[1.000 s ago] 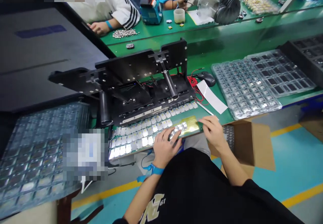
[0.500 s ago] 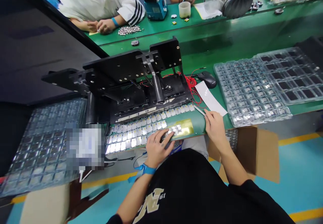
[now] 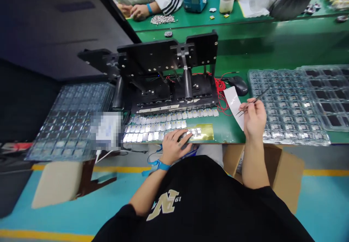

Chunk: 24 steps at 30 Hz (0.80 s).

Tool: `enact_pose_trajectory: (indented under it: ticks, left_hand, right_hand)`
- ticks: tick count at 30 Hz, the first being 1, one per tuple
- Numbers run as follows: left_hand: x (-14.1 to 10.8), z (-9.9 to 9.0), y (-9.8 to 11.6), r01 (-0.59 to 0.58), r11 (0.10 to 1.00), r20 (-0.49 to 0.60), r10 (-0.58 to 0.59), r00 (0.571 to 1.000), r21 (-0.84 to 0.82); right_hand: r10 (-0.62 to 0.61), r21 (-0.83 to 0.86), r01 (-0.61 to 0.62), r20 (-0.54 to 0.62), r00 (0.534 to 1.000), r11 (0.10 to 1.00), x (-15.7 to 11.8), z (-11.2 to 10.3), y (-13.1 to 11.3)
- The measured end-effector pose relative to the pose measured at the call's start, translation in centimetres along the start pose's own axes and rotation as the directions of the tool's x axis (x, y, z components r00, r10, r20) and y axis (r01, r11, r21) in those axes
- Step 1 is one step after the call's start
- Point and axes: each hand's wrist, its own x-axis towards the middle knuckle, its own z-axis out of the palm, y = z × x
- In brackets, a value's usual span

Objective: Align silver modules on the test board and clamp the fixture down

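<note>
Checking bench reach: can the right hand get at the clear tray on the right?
Probably yes: the right hand, holding tweezers, sits over the near edge of the clear tray, with nothing visible in between.

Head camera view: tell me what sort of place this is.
Most likely an electronics assembly workshop. A green workbench holds clear plastic trays of small components and a black metal fixture, and the right hand grips fine tweezers.
</note>
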Motion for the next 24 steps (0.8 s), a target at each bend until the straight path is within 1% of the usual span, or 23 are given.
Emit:
enact_pose_trajectory:
  ticks: [3, 5, 7, 10, 12, 14, 17, 19, 22, 24]
  left_hand:
    - [0.0, 0.1, 0.0, 0.033, 0.999, 0.028, -0.033, 0.999, 0.007]
    - [0.0, 0.1, 0.1, 0.05, 0.999, 0.035, -0.05, 0.998, -0.001]
    - [0.0, 0.1, 0.0, 0.049, 0.999, 0.021, -0.048, 0.999, -0.02]
    - [0.1, 0.0, -0.1, 0.008, 0.999, -0.03, -0.009, 1.0, -0.052]
    - [0.1, -0.1, -0.2, -0.011, 0.997, -0.063, 0.006, 0.998, -0.082]
    - [0.1, -0.1, -0.3, -0.012, 0.993, -0.091, 0.001, 0.996, -0.116]
    - [0.1, 0.0, -0.2, -0.016, 0.987, -0.132, -0.005, 0.991, -0.162]
    - [0.2, 0.0, -0.2, -0.021, 0.981, -0.159, -0.011, 0.987, -0.192]
    - [0.2, -0.3, -0.2, -0.016, 0.967, -0.172, -0.029, 0.985, -0.255]
    - [0.2, -0.6, -0.3, -0.024, 0.944, -0.18, -0.038, 0.983, -0.329]
  right_hand:
    - [-0.032, -0.071, 0.027, -0.069, 0.997, 0.997, 1.3, -0.3, 1.6]
    - [-0.029, -0.204, 0.005, -0.113, 0.993, 0.979, 1.6, -0.8, 2.5]
    - [-0.062, -0.366, 0.005, -0.143, 0.988, 0.931, 1.4, -1.3, 3.0]
    - [-0.104, -0.538, 0.037, -0.093, 0.99, 0.842, 0.8, -1.4, 3.1]
    - [-0.077, -0.593, 0.035, -0.046, 0.996, 0.805, 0.3, -1.2, 2.8]
    - [-0.033, -0.637, 0.011, -0.023, 0.999, 0.77, 0.1, -0.9, 2.6]
    - [0.014, -0.699, -0.025, -0.022, 1.0, 0.714, 0.1, -0.8, 2.4]
    - [0.013, -0.733, -0.025, -0.023, 1.0, 0.68, 0.3, -0.8, 2.6]
    - [-0.005, -0.748, -0.011, -0.019, 1.0, 0.663, 0.6, -0.9, 3.0]
    - [-0.011, -0.737, -0.012, -0.026, 1.0, 0.676, 0.8, -0.9, 3.3]
